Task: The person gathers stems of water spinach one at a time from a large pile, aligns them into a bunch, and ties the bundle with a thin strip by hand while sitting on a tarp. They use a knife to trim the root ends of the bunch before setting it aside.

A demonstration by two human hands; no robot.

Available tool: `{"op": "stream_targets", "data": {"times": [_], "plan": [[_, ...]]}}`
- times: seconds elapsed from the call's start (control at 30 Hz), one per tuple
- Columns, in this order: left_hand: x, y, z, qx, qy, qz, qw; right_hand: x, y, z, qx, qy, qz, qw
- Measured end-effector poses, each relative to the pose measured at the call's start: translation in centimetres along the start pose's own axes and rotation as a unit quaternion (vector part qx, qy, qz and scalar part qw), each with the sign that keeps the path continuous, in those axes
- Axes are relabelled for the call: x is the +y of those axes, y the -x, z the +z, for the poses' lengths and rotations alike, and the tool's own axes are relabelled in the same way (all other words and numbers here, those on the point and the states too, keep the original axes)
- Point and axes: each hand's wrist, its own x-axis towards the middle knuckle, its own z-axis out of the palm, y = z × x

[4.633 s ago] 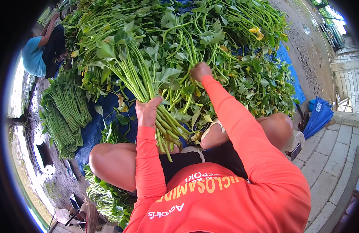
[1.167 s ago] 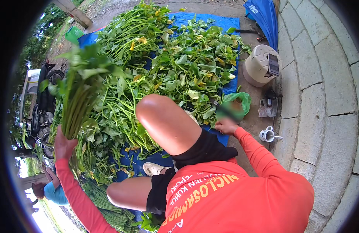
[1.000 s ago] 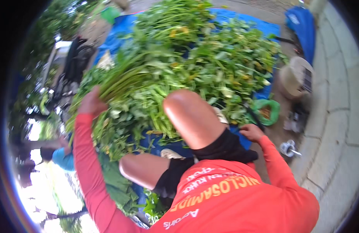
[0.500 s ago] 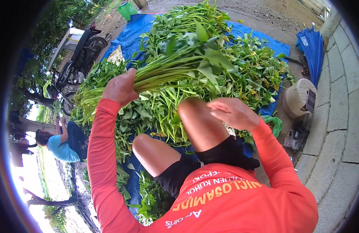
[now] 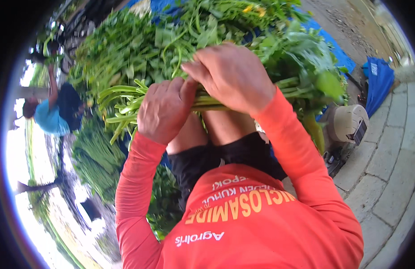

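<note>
Across my lap lies a bunch of water spinach [image 5: 122,105], its pale stem ends pointing left and its leaves spreading out to the right. My left hand [image 5: 165,107] is wrapped round the stems near their ends. Close beside it, my right hand [image 5: 236,78] is closed over the top of the same bunch, thumb and fingertips near the left thumb. Whether it also pinches a single stem there is hidden. Beyond my knees spreads a large heap of loose water spinach [image 5: 135,49].
Blue sheeting [image 5: 333,47] shows under the heap. At right stand a folded blue umbrella [image 5: 380,85] and a beige round container [image 5: 344,123] by a block wall [image 5: 386,161]. Bundled greens [image 5: 97,150] lie at left, near a person in a light blue shirt [image 5: 52,116].
The bunch has come down and nearer, over my lap. My right hand, empty before, has moved left onto it beside my left hand. The view has shifted, and the other person's arm is raised.
</note>
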Motion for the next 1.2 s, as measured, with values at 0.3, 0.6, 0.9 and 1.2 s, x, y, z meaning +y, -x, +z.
{"op": "stream_targets", "data": {"times": [0.3,0.6,0.9,1.2], "plan": [[6.0,9.7,5.0,0.005,0.007,-0.112,0.994,-0.3,10.4,7.9,-0.025,0.037,-0.041,0.998],[8.5,11.1,-0.9,-0.124,0.251,-0.265,0.923,-3.0,12.8,3.8,-0.215,0.009,-0.006,0.977],[2.2,6.5,5.1,-0.183,0.309,-0.253,0.898,-5.0,13.2,1.6,-0.233,0.074,-0.037,0.969],[1.2,5.1,8.4,-0.331,0.409,-0.21,0.824,-4.4,13.8,0.6,-0.29,0.023,0.011,0.957]]}}
